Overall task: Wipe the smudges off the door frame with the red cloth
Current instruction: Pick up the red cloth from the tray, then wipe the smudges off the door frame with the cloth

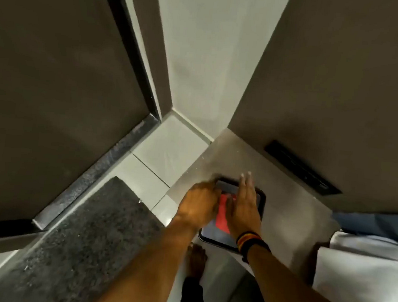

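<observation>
The red cloth (222, 213) lies in a black-rimmed tray (262, 199) on a low grey surface (219, 157). Both my hands are over the tray. My left hand (198, 202) reaches in from the left, its blurred fingers bent at the cloth's edge; whether it grips the cloth is unclear. My right hand (245, 203), a striped band on its wrist, lies flat with fingers straight, covering the cloth's right side. The dark door (54, 90) and its black door frame (131, 56) stand to the left, away from both hands.
A dark speckled mat (77, 236) lies on the white floor tiles (169, 153) along the black threshold (95, 173). A brown panel with a black slot (302, 170) rises at the right. White fabric (363, 273) is at the right edge. My bare foot (197, 256) is below the tray.
</observation>
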Demonstrator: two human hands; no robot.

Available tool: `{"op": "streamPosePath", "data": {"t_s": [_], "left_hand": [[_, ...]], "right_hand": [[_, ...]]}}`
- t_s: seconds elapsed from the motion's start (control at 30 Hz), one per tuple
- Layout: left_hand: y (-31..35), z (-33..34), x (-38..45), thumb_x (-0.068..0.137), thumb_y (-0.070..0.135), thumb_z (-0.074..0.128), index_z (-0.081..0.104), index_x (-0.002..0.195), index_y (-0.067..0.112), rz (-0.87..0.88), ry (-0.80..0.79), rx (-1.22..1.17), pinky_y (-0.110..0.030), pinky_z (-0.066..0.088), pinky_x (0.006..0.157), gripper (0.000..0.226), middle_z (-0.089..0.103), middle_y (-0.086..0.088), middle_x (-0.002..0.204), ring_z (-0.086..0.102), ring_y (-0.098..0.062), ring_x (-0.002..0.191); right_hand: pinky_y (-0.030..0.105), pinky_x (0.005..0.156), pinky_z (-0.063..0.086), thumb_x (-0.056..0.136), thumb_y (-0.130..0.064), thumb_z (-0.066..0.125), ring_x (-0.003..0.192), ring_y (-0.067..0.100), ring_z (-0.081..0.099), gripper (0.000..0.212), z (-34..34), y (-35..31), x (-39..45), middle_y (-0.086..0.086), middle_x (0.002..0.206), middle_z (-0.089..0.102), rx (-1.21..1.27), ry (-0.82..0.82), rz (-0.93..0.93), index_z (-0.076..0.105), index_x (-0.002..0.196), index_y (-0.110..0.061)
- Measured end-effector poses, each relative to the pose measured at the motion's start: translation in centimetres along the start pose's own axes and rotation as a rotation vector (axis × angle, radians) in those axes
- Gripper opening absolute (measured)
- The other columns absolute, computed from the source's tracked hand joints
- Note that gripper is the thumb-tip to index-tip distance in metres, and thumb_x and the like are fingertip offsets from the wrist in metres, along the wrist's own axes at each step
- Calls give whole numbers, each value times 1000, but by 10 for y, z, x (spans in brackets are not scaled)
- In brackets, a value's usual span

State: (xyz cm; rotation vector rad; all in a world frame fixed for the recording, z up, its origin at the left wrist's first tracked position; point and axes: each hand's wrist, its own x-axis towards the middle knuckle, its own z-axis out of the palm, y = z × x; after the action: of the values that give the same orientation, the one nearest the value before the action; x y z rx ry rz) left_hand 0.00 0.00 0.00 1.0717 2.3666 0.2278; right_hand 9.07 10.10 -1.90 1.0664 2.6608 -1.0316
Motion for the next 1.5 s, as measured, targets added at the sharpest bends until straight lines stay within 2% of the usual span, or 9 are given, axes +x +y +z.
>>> {"op": "streamPosePath", "data": {"t_s": [0.13, 0.33, 0.47, 0.6, 0.7, 0.9, 0.97, 1.33, 1.5], "left_hand": [[12, 56, 18, 102, 16, 51, 68, 120, 10, -258, -166, -235, -40, 56, 94, 26, 72, -14, 123, 70, -34, 110], [18, 112, 44, 101, 34, 56, 65, 123, 15, -539, -111, -514, -41, 59, 94, 30, 73, -11, 121, 71, -32, 107], [20, 127, 57, 97, 35, 61, 67, 122, 16, -637, -70, -601, -44, 59, 95, 32, 75, -11, 119, 72, -33, 106], [18, 130, 58, 94, 32, 65, 70, 117, 12, -664, -41, -655, -45, 58, 96, 31, 75, -13, 117, 71, -35, 105], [14, 114, 54, 94, 29, 68, 71, 109, 9, -650, 8, -699, -39, 57, 91, 26, 76, -13, 111, 72, -34, 102], [-8, 30, 47, 90, 20, 72, 71, 85, 17, -593, 158, -810, -32, 56, 81, 6, 76, -9, 89, 72, -31, 88], [-22, -9, 41, 88, 20, 72, 62, 73, 19, -569, 231, -830, -37, 57, 77, 19, 67, -5, 76, 66, -28, 77], [-73, -277, -63, 84, 19, 75, 58, 70, 10, -282, 715, -768, -30, 42, 59, 24, 56, 0, 63, 43, -13, 56], [-93, -435, -182, 82, 30, 72, 66, 79, 12, -187, 991, -607, -38, 52, 65, 19, 71, -6, 73, 52, -14, 60]], "right_hand": [[43, 118, 37, 100, -23, 48, 147, 28, 32, 57, 34, 61, -5, 7, 162, 29, -13, -70, 226, 29, 154, -19], [50, 105, 48, 93, -32, 61, 125, 39, 54, 59, 56, 100, 15, 17, 142, 53, 121, -64, 469, 41, 146, -15], [50, 99, 53, 85, -29, 68, 117, 40, 61, 60, 70, 108, 33, 17, 134, 61, 148, -72, 576, 47, 139, -15], [42, 87, 56, 87, -19, 66, 101, 39, 68, 26, 64, 104, 42, 17, 112, 73, 150, -43, 612, 68, 112, -13], [42, 84, 57, 87, -20, 66, 96, 38, 69, 22, 54, 92, 40, 14, 106, 74, 172, -27, 553, 69, 109, -16], [42, 77, 59, 88, -23, 67, 85, 33, 70, 19, 18, 23, 54, 12, 97, 74, 271, 47, 370, 69, 105, -13], [39, 78, 56, 87, -22, 66, 85, 31, 68, 15, -1, -16, 61, 8, 94, 72, 282, 51, 299, 68, 100, -14], [41, 81, 57, 79, -29, 75, 87, 32, 68, 22, -124, -273, 46, 8, 93, 72, 448, 247, -155, 69, 97, -20], [37, 78, 56, 81, -28, 75, 87, 29, 68, 19, -197, -445, -22, 5, 95, 71, 550, 335, -463, 70, 98, -21]]}}
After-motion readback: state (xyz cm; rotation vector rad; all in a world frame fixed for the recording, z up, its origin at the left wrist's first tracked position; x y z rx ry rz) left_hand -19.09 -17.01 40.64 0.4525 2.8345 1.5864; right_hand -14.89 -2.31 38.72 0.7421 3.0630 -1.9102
